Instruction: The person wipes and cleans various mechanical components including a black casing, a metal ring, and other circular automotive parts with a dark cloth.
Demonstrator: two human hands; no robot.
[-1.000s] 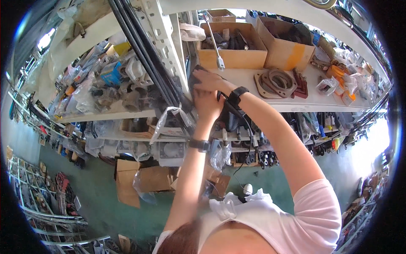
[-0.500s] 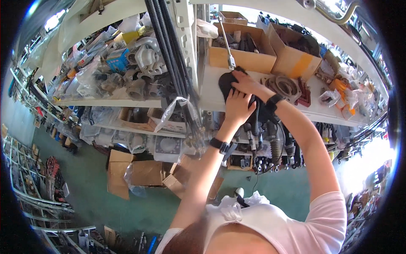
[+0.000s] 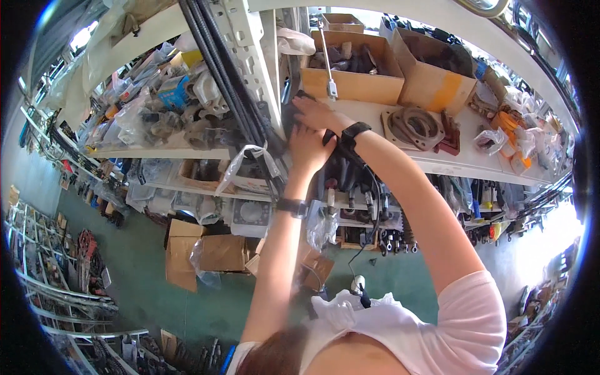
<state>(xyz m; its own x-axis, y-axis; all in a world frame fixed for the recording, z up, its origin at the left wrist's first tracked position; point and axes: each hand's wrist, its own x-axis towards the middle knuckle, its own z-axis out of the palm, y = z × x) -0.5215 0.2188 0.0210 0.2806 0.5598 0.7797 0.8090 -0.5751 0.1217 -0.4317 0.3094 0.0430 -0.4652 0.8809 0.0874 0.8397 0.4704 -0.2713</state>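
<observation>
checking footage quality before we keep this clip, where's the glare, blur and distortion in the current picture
Head view: glare washes out the floor toward the right; same view, the hair at the lower edge looks blurred; also head view, the frame's corners go black and straight shelving bends toward the rim.

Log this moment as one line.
left hand: on black item | right hand: same item, farther forward | metal rings: to the right, on shelf

Matt black cloth [image 3: 329,136] — smooth painted-metal shelf [image 3: 472,164] — dull cardboard box [image 3: 353,85].
</observation>
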